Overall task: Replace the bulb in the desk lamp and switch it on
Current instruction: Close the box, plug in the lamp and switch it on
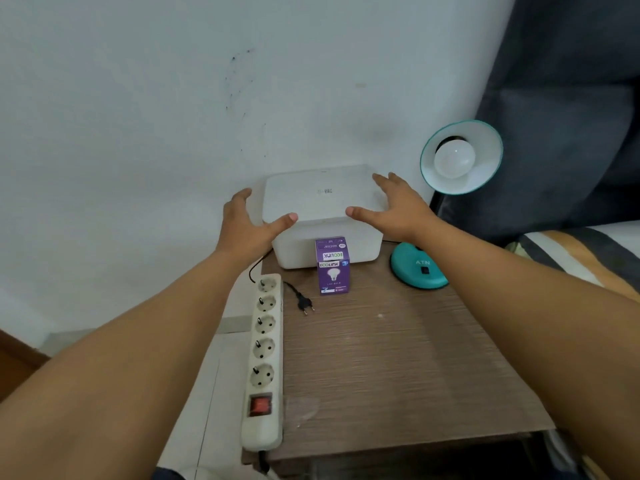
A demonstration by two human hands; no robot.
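While the left hand (247,225) and right hand (398,206) are spread wide beside the white box (322,216), nothing is held. The bulb (454,162) is seen in the teal lamp (460,157); the purple bulb box (333,266) is stood before the white box.

Teal desk lamp (460,157), white bulb (454,159) fitted, unplugged

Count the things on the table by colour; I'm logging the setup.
White: 2, the box and power strip
Teal: 1, the lamp
Purple: 1, the bulb carton
Black: 1, the loose plug
Total: 5
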